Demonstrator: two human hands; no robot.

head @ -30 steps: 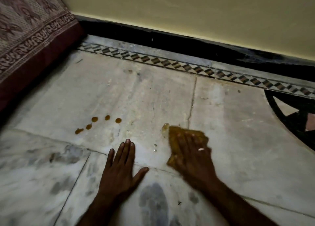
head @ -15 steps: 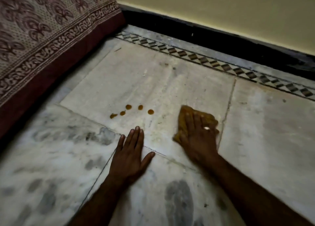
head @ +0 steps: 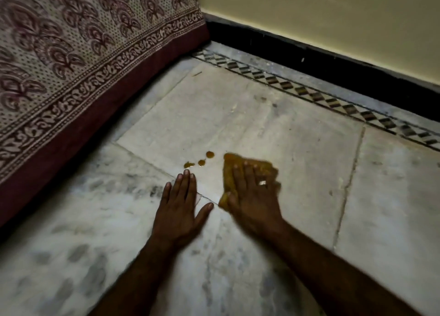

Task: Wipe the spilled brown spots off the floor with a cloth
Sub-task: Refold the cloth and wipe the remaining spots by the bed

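A: Leftmost, the patterned bedspread (head: 71, 61), well clear of the work. Then the left hand (head: 179, 211), palm down on the marble floor (head: 273, 130), fingers (head: 184, 180) spread flat, gripping nothing; a brace, by the look of it.

B: And the spots?

A: Three brown spots (head: 200, 161) show, in a short row just beyond the left fingertips. A second ago five were visible. The two on the right-hand end are gone from sight.

B: Wiped, or only covered?

A: Cannot tell. The cloth (head: 228, 172) has slid leftward over that end of the row. Its near edge now lies just beside the rightmost visible spot, apart from it by a sliver of bare floor.

B: The right hand?

A: The right hand (head: 252, 192) lies flat on top of the cloth, fingers (head: 247, 172) extended and pressing it to the floor rather than curled round it. A ring (head: 262, 182) shows on one finger. The hand and the cloth's far edge are blurred, which suggests a stroke under way.

B: Meaning for the job?

A: Judged partly done. The sweep has reached the spill and is working right to left; three spots remain ahead of the cloth. The left fingertips sit close to the leftmost spot, so the brace hand may need to shift. The cloth already looks stained, so smearing is a risk.

B: Further right?

A: Bare marble, a floor joint, the patterned border (head: 333, 101) along the wall.
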